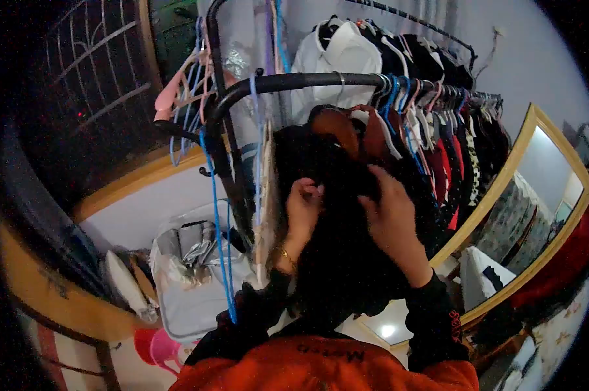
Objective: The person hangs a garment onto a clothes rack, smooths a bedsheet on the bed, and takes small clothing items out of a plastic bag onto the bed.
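A black garment (346, 260) hangs in front of me below the black clothes rail (294, 81); it is so dark that its folds and exact kind are lost. My left hand (304, 207) has its fingers curled in at the garment's left edge, gripping the cloth. On the opposite edge, my right hand (392, 218) holds the fabric between thumb and bent fingers, their tips partly lost against the black. Behind the garment's top, a brown piece of clothing (337, 127) shows. A light-coloured garment (265, 195) hangs close beside my left wrist.
Many clothes (447, 150) crowd the rail to the right, and a white hooded jacket (346, 55) hangs on a rear rail. Pink hangers (177, 91) and a long blue hanger (219, 221) dangle left. A grey bin (190, 306), pink stool (157, 345) and wood-framed mirror (535, 208) stand around.
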{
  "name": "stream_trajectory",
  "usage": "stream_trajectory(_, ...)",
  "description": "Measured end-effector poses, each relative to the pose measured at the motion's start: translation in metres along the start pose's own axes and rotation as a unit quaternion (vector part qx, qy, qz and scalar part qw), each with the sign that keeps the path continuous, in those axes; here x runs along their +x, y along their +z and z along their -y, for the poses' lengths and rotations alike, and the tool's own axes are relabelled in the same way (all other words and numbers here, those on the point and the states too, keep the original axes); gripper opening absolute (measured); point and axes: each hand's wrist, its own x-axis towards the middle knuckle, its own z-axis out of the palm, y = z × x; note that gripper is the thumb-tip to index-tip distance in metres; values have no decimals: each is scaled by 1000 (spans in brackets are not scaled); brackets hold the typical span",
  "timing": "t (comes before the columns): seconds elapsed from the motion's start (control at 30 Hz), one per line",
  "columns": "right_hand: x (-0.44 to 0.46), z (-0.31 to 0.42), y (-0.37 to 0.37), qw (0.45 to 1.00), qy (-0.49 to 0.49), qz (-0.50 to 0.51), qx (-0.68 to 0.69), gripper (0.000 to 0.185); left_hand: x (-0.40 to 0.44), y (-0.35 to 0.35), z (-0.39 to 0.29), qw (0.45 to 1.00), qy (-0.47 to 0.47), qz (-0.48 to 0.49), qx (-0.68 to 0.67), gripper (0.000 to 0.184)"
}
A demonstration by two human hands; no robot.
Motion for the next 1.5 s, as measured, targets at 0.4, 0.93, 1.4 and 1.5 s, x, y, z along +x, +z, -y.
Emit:
stream_trajectory(0.4,11,-9,-4,985,76,106,114,78,-15,-4,-28,971,150,-126,136,15)
stream_trajectory(0.93,39,-8,-11,978,-145,151,9,52,-17,-54,-74,972,167,112,123,15)
stream_trajectory(1.4,69,-2,-13,961,-174,181,-119,39,54,-26,-16,957,123,-54,259,39)
stream_trajectory(1.5,34,-16,0,968,-130,79,197,63,28,-22,-18,976,94,-7,195,42)
